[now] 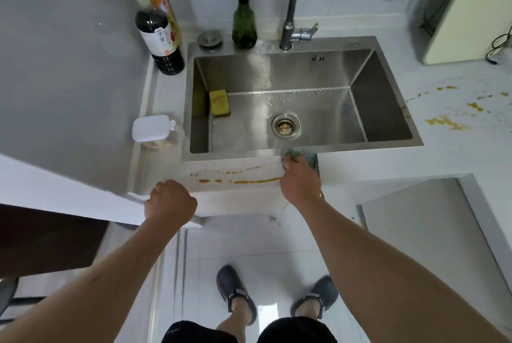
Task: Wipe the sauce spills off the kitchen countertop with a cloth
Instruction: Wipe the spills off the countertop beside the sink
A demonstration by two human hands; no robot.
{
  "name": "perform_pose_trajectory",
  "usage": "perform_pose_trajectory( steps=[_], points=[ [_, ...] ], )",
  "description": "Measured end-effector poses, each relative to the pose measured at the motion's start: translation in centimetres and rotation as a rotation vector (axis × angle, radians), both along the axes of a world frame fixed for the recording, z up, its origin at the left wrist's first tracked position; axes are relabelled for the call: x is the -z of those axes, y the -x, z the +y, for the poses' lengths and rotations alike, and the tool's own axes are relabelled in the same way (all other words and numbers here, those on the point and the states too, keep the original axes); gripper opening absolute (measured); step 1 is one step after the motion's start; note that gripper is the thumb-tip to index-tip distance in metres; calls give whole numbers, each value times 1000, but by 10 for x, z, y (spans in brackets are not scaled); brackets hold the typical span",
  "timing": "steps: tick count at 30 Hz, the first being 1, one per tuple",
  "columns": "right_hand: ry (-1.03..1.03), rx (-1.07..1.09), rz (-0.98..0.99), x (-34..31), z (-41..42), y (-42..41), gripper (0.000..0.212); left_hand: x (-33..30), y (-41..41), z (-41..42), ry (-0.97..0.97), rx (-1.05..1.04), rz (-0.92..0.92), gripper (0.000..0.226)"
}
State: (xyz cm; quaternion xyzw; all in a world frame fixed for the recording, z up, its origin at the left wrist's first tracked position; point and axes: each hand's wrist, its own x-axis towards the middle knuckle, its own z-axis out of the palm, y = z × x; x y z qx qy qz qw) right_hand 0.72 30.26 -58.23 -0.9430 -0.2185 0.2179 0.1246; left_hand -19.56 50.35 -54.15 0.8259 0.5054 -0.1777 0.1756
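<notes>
Your right hand (300,182) grips cloth (311,158) at sink (277,154) front rim, beside sauce streaks (256,182); your left hand (170,200) fisted, holding nothing, on counter edge (235,201).

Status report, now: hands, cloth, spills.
Right hand grips cloth on front ledge. Left hand fisted, empty. Sauce streaks remain left of cloth. Nothing blocking.

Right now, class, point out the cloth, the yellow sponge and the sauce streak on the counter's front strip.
cloth (312,158), head view: teal edge showing beyond the fingers.
yellow sponge (219,102), head view: middle of its top face.
sauce streak (256,181), head view: middle of the long orange line.
</notes>
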Motion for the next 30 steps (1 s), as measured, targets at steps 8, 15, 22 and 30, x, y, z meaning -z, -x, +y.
perform_pose_trajectory(
  steps=[8, 15, 22, 30],
  points=[
    [-638, 639, 370, -67, -54, -36, 33, 20, -1, 14, 32, 168, 127, 51],
    [-463, 688, -61, -78, -149, -114, 43, 26, -5, 5, -54, 206, 78, 101],
    [-99, 441, 23, -27, -133, -117, 22, 17, -13, -5, -109, 198, 67, 73],
    [-76, 247, 14, -11, -65, -66, 21, 2, -2, -1, -261, 316, 156, 48]
  ],
)
